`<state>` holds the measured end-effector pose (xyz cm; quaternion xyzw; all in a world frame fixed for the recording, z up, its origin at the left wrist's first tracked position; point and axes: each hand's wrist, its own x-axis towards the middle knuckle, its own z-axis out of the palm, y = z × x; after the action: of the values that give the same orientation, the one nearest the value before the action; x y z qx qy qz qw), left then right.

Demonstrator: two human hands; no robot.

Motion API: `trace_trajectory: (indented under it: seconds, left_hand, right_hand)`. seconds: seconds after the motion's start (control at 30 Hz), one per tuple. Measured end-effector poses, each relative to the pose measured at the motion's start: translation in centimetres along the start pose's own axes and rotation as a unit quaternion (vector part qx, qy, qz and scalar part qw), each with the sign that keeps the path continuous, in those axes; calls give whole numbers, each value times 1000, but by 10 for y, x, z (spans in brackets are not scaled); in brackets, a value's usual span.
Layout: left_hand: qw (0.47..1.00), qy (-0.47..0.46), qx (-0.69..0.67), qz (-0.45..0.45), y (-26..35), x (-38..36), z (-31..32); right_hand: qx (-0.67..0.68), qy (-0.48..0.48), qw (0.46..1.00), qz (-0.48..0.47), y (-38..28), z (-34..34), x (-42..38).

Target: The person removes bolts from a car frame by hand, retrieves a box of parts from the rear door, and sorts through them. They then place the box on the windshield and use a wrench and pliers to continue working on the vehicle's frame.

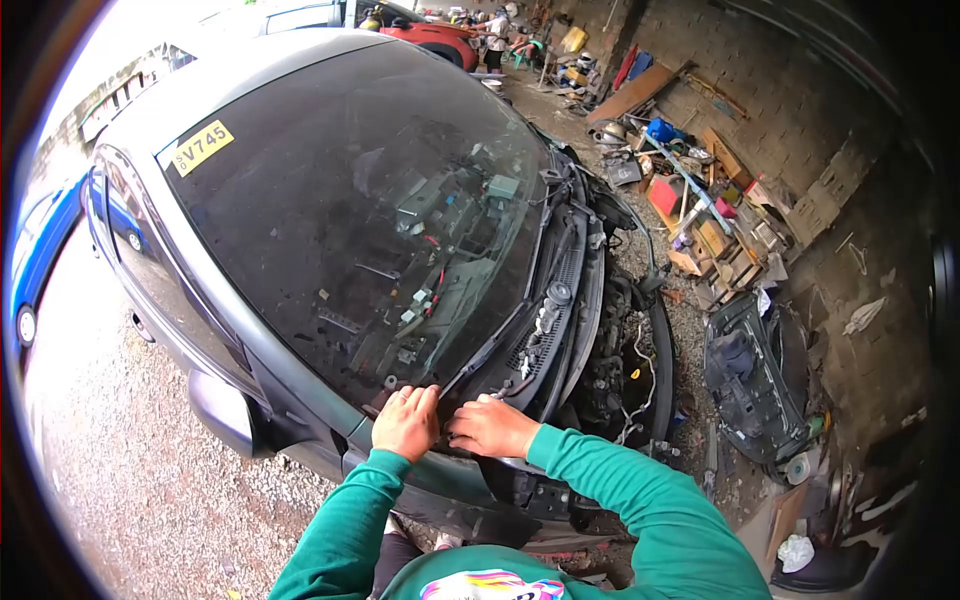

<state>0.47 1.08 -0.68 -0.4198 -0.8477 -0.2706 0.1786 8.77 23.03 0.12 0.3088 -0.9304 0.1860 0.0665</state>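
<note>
A dark car's windshield point(350, 200) carries a yellow sticker point(204, 147) in its upper left corner. At the lower corner of the glass, my left hand point(407, 424) rests with its fingers bent over the edge. Close beside it on the right, my right hand point(492, 427) lies at the near end of the black cowl panel point(545, 340), fingers curled and pointing left. What either hand grips, if anything, is too small or hidden to tell. Loose parts and wires point(430, 300) show through the glass.
The side mirror point(224, 412) juts out at left. The open engine bay point(625, 360) with loose wiring lies right of the cowl. Farther right are a dark car panel point(755, 380) and a scrap pile point(715, 210). A blue car point(45, 240), a red car point(435, 42) and a person point(497, 38) are farther off.
</note>
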Motion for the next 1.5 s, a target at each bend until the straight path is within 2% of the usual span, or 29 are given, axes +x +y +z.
trace_trajectory:
  seconds: [0.17, 0.27, 0.3, 0.37, 0.4, 0.57, 0.67, 0.8, 0.87, 0.97, 1.1, 1.13, 1.17, 1.2, 1.23, 1.3, 1.33, 1.37, 1.43, 1.5]
  left_hand:
    - [1000, -10, -7, -9, -2, -2, 1]
    - [1000, -17, -9, -10, 0, -2, 4]
    - [1000, -16, -10, -14, 0, -2, 3]
    - [1000, -13, -11, -12, 0, -2, 4]
    - [1000, -16, -11, -16, 0, -2, 3]
    - [999, -26, -13, -18, 1, -2, 4]
    - [1000, -22, -8, -14, 0, -3, 5]
    - [999, -43, -15, -28, 3, -2, 5]
    - [998, -39, -20, -33, -1, -4, 9]
    - [999, -25, 9, -32, 3, -4, 9]
    - [997, -68, -8, -45, -4, -5, 16]
    - [998, -58, -4, -39, -5, -5, 18]
    - [997, -65, -7, -36, -7, -7, 21]
    - [998, -54, 5, -23, -10, -9, 24]
    - [999, -42, 17, -11, -11, -11, 28]
    - [998, -56, 20, -10, -5, -7, 21]
    - [998, -65, 3, -15, -4, -4, 19]
    - [997, -76, 4, -12, -4, -5, 19]
    - [997, -71, 3, -9, -2, -3, 18]
    - [996, -88, -5, -9, 4, -1, 13]
  right_hand:
    - [-73, 48, 996, 24, -12, 12, -10]
    - [-53, 91, 989, 106, -23, 24, -16]
    - [-54, 91, 989, 107, -29, 26, -17]
    - [-60, 107, 971, 203, -44, 32, -18]
    - [-45, 141, 965, 218, -49, 36, -17]
    - [-32, 160, 936, 311, -72, 47, -14]
    - [-15, 164, 895, 414, -86, 50, -9]
    - [-9, 162, 891, 423, -85, 47, -10]
    - [-3, 192, 910, 368, -80, 50, -12]
    - [5, 179, 921, 345, -79, 43, -15]
    - [56, 171, 915, 362, -76, 40, -21]
    - [54, 192, 913, 356, -74, 40, -22]
    - [71, 159, 919, 353, -66, 39, -27]
    - [80, 175, 921, 340, -58, 29, -30]
    - [113, 174, 910, 358, -56, 4, -33]
    - [159, 223, 890, 364, -36, -2, -49]
    - [192, 287, 867, 358, -34, -9, -59]
    - [222, 242, 843, 425, -43, -29, -70]
    - [237, 275, 828, 428, -45, -20, -98]
    - [261, 261, 808, 459, -65, -20, -130]
